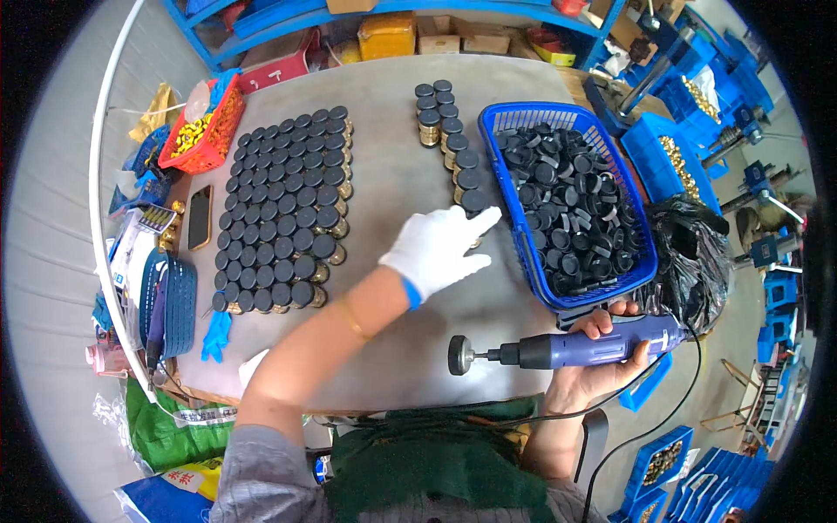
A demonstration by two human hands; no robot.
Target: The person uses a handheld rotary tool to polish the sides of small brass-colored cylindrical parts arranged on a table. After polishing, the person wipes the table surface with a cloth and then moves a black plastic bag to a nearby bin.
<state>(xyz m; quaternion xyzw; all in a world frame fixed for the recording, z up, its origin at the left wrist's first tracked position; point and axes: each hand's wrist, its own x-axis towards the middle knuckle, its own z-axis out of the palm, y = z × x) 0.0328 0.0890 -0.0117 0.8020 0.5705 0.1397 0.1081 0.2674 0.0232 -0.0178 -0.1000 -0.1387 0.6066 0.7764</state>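
Note:
My left hand [433,250], in a white glove, reaches over the near end of a short double row of brass fittings with black caps [466,179]. Its fingers are stretched and apart, and a bit of brass shows between finger and thumb; whether they touch it I cannot tell. My bare right hand [602,362] is wrapped round a purple corded power screwdriver [584,347], held level with its round black cup-like head [459,356] pointing left. To the left of my gloved hand stands a large block of the same capped brass fittings [279,209].
A blue basket [520,253] full of loose black caps stands right of the row. A red basket [234,109], a phone [200,217] and a blue-green basket [180,309] line the left side. A black plastic bag [693,253] and blue bins [645,144] sit at the right.

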